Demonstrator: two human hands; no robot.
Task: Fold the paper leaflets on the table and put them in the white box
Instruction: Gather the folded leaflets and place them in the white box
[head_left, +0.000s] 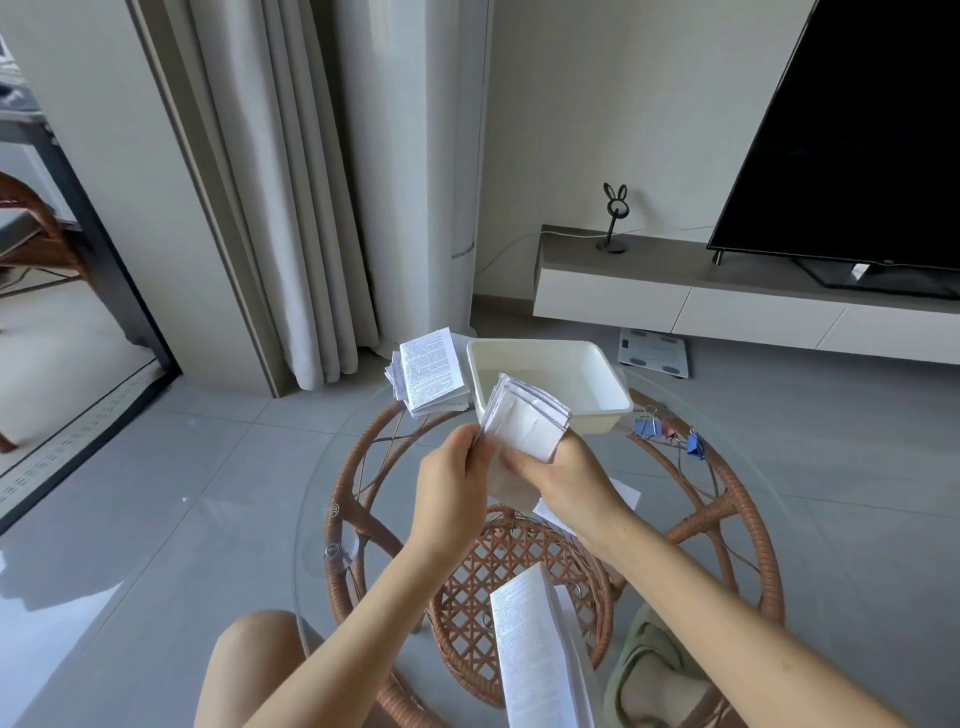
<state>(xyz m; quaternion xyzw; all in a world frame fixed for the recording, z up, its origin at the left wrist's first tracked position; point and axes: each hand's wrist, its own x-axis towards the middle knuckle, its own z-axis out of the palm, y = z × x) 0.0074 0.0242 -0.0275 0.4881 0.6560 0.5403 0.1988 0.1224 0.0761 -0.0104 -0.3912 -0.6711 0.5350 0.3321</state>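
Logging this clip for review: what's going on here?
A person holds a bundle of folded leaflets in both hands, the left hand at its edge and the right hand under it, above the glass table just in front of the white box. Another stack of leaflets lies left of the box; a long leaflet shows nearest the camera.

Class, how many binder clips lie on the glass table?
3: blue clip and pink clip lie together right of the white box; second blue clip sits further right. Others may be hidden.
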